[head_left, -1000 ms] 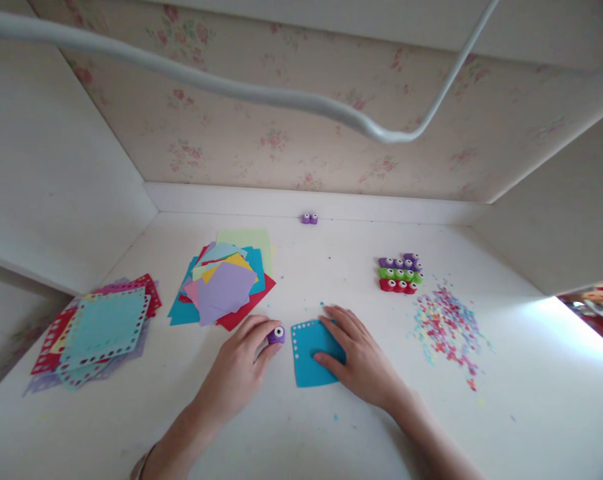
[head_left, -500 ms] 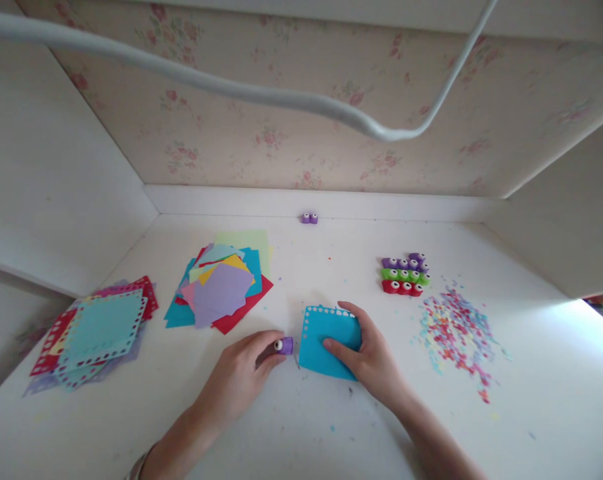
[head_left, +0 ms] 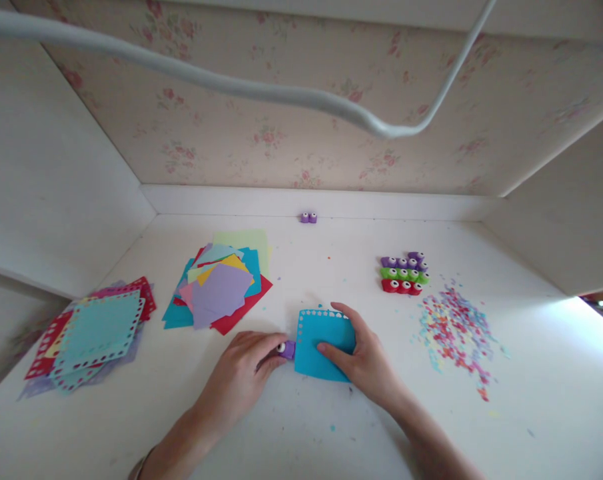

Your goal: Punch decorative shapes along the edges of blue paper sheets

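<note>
Between thumb and fingers my left hand (head_left: 251, 363) pinches a small purple craft punch (head_left: 286, 349) with a white-and-dark round button. The punch's front end meets the left edge of a blue paper square (head_left: 315, 363); whether the edge sits inside its slot I cannot tell. Small holes line the paper's top edge and the upper part of its left edge. My right hand (head_left: 364, 353) grips the paper from the right, thumb on top and fingers at the far side and beneath.
Plain coloured papers (head_left: 224, 293) lie in a pile at back left. Punched sheets (head_left: 98, 330) are stacked at far left. Purple, green and red punches (head_left: 404, 273) stand in rows at right, beside scattered confetti (head_left: 456, 330). Two purple punches (head_left: 308, 217) sit by the wall. A white cable (head_left: 281, 93) hangs across.
The blue paper has shifted slightly left in my right hand, and the gap between it and the purple punch has closed. My left hand keeps its pinch.
</note>
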### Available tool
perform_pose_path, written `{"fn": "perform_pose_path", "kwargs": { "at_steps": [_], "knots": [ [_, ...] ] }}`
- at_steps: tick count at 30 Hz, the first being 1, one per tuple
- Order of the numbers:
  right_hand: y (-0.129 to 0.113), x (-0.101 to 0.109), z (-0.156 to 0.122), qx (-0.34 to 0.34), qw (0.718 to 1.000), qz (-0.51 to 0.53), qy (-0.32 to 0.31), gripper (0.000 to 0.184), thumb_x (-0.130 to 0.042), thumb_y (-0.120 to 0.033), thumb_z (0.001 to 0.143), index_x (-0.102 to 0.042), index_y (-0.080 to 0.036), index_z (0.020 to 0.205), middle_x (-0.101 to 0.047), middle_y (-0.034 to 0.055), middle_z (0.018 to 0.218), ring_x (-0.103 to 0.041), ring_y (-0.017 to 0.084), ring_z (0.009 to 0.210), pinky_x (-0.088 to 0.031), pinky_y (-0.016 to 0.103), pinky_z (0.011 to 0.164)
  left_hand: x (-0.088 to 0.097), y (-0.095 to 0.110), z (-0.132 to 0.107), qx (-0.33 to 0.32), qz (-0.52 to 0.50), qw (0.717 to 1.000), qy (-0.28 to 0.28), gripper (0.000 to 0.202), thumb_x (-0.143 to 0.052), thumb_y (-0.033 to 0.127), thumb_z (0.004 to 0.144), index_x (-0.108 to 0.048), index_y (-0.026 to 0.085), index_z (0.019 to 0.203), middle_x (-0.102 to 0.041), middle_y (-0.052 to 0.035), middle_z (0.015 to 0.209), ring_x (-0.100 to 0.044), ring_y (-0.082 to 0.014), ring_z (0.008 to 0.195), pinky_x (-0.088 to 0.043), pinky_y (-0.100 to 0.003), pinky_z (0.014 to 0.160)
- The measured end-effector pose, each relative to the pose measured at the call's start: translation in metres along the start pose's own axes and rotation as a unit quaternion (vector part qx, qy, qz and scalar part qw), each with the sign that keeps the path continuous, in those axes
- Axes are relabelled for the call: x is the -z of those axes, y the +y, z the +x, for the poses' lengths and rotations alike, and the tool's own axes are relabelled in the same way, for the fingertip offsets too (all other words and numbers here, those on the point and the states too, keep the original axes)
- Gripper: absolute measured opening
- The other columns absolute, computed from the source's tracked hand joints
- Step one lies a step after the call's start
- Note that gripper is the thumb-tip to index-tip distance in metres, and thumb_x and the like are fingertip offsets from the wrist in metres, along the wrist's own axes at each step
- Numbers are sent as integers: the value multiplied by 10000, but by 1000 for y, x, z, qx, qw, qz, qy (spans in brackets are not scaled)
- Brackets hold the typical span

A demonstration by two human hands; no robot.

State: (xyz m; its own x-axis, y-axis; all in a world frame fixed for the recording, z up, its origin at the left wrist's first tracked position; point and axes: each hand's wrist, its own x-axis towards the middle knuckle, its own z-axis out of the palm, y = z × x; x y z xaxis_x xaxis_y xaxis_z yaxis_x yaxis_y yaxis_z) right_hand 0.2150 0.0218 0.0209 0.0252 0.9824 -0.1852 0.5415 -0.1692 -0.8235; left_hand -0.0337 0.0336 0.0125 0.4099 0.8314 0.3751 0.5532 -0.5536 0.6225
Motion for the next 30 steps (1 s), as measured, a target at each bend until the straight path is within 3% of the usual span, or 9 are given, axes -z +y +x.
{"fn": "perform_pose_path", "kwargs": {
  "at_steps": [9, 16, 30],
  "knots": [
    [0, -1, -2, 13, 1000, -9, 1, 670, -705, -434, 807, -443, -283, 1405, -644, -11, 742, -618, 196, 612, -498, 286, 509, -1, -1, -1, -17, 0, 999, -28, 208, -638, 284, 948, -671, 239, 1148, -756, -39, 1018, -707, -214, 923, -567, -376, 844],
    [-2, -3, -4, 20, 1000, -17, -6, 627, -684, -439, 825, -454, -297, 1390, -555, -62, 594, -528, 168, 474, -438, 267, 437, -1, -1, 1, -17, 12, 1000, -14, 193, -620, 291, 956, -692, 240, 1128, -761, -43, 986, -715, -208, 894, -585, -360, 818],
    [-6, -3, -8, 22, 999, -24, -5, 600, -665, -425, 837, -464, -277, 1382, -526, -76, 545, -504, 153, 442, -427, 261, 444, -1, -2, 0, -64, 39, 997, -19, 234, -585, 205, 972, -673, 236, 1187, -758, -54, 1077, -709, -225, 951, -570, -384, 830]
  ]
}}
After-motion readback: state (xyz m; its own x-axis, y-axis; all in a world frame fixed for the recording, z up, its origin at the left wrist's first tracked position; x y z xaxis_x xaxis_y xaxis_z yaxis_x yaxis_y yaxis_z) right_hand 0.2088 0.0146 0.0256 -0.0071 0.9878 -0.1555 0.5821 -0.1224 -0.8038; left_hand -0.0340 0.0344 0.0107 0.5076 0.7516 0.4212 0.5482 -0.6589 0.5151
